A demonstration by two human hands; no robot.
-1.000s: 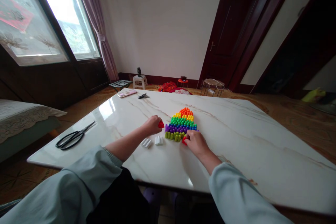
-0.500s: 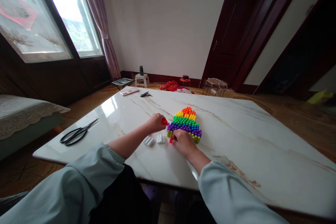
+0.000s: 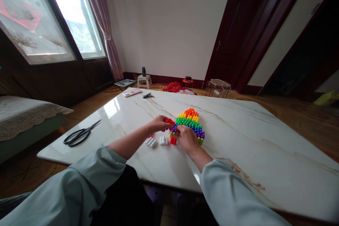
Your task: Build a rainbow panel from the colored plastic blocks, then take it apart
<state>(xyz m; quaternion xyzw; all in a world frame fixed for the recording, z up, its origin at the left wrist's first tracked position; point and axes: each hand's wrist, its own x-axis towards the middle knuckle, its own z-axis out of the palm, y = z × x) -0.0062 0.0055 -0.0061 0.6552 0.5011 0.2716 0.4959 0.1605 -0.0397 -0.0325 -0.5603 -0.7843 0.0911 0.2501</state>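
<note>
A cluster of coloured pegs (image 3: 190,119) in orange, yellow, green, purple and olive rows stands on the white marble table (image 3: 238,141). My left hand (image 3: 158,124) is closed on red pegs (image 3: 168,121) at the cluster's left edge. My right hand (image 3: 185,138) rests curled over the cluster's near left corner, its fingers bent onto the pegs. One red peg (image 3: 173,141) lies on the table just left of that hand. Small white pieces (image 3: 156,141) lie in front of my left hand.
Black scissors (image 3: 81,134) lie near the table's left edge. A pink flat case (image 3: 131,93) and a small dark object (image 3: 147,95) sit at the far left corner. Stools and red items stand on the floor beyond; a bed is on the left.
My right hand has moved left along the cluster's near edge and up onto its corner. A red peg now lies free beside it. My left hand has edged towards the cluster.
</note>
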